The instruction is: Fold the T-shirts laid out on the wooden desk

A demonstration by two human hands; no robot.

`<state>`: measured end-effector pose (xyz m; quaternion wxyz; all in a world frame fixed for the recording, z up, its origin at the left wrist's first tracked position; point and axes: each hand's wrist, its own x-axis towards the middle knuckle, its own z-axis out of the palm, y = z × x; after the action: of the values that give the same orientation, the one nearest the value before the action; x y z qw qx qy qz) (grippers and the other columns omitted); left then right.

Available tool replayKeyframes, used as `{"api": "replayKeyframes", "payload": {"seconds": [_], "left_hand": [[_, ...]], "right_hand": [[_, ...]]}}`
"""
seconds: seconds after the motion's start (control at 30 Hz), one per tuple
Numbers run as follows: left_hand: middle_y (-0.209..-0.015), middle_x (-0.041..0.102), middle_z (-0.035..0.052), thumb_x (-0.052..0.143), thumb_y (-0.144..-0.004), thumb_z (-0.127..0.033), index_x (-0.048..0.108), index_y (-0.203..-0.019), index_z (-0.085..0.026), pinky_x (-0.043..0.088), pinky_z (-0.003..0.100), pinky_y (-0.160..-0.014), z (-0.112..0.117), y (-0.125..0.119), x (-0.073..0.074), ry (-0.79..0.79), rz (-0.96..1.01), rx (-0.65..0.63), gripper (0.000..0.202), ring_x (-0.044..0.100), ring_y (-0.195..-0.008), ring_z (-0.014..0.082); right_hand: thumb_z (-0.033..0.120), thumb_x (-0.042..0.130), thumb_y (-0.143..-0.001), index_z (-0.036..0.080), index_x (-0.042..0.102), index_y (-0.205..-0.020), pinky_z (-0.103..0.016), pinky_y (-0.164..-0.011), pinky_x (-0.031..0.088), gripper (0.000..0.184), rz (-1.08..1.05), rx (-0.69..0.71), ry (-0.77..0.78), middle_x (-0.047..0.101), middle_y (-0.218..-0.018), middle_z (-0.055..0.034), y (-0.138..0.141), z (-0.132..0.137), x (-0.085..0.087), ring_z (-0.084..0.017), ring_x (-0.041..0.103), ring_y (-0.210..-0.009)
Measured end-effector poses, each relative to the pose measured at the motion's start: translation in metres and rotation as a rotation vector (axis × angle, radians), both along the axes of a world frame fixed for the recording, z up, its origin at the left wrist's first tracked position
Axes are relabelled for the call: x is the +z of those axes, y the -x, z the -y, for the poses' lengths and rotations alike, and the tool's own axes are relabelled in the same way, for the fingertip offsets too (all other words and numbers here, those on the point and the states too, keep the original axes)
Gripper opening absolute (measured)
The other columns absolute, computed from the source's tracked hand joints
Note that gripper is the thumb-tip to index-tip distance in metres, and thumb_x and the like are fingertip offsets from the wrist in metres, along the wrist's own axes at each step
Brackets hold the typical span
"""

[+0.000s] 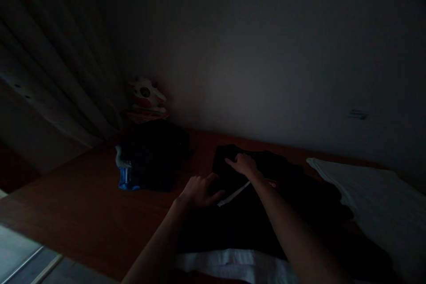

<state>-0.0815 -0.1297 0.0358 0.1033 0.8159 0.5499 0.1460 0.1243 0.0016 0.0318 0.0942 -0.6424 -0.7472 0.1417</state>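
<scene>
The scene is very dark. A black garment [286, 204] with a white stripe and a small red patch lies spread on a reddish-brown table [83, 204]. My left hand [199, 191] rests on its left edge with the fingers curled onto the cloth beside the white stripe. My right hand [244, 164] lies flat on the garment's upper part, fingers stretched towards the left. Both forearms reach in from the bottom of the view.
A folded pile of dark clothes [149, 155] with blue and white edges sits at the left. A white garment [376, 204] lies at the right. A small white and red toy [146, 95] stands by the wall, next to curtains [49, 80].
</scene>
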Motion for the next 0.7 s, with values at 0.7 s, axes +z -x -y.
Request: {"api": "replayKeyframes", "payload": {"seconds": [0.7], "left_hand": [[-0.094, 0.079, 0.0039, 0.049, -0.090, -0.037, 0.066, -0.126, -0.026, 0.051, 0.028, -0.077, 0.006, 0.017, 0.007, 0.031, 0.177, -0.148, 0.041, 0.074, -0.083, 0.0228]], "right_hand": [[0.048, 0.060, -0.092, 0.021, 0.061, -0.102, -0.034, -0.086, 0.049, 0.029, -0.212, 0.095, -0.219, 0.070, -0.103, -0.0092, -0.047, 0.120, 0.009, -0.023, 0.068, -0.097]]}}
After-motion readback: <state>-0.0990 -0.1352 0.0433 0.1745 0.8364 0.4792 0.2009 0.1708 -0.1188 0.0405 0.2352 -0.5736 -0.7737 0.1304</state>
